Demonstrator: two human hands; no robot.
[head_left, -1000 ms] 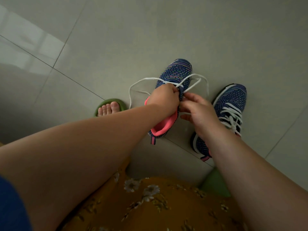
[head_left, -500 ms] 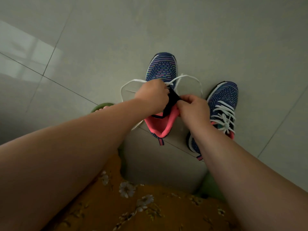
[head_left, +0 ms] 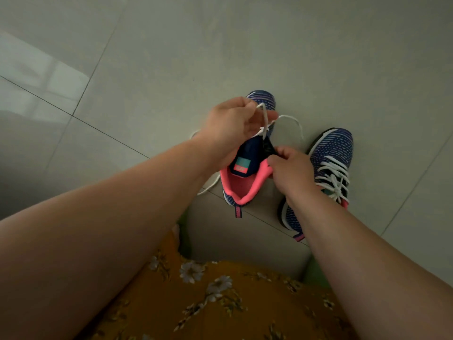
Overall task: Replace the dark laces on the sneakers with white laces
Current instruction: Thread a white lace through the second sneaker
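Left hand [head_left: 232, 126] is raised over the front of the near sneaker [head_left: 245, 177], fingers curled round the white lace [head_left: 266, 127], pinching it w/ thumb. The lace runs up thru the fingers, then loops out to the right in a wide arc and drops back toward the shoe's eyelet area. Another stretch of the same lace trails on the floor [head_left: 220, 45] left of the shoe, partly hidden under the left forearm.

Right hand [head_left: 291, 168] grips the right edge of that sneaker's opening, fingers curled at the dark tongue/collar; exactly what the fingertips pinch is hard to tell, prob. the upper's edge by the pink lining. The shoe is tilted, opening toward the camera: pink lining, navy tongue w/ a teal-and-pink label showing. Toe pokes out beyond the left hand. No lacing visible across its tongue except where the white lace enters near the front.

Second sneaker [head_left: 331, 158] sits on the floor just right of the first, toe pointing away, already laced in white w/ a bow tied on top. Right wrist overlaps its near side.

Floor is pale grey tile w/ dark grout lines. Bottom of view: mustard fabric [head_left: 208, 303] w/ a white flower print, over the person's lap.
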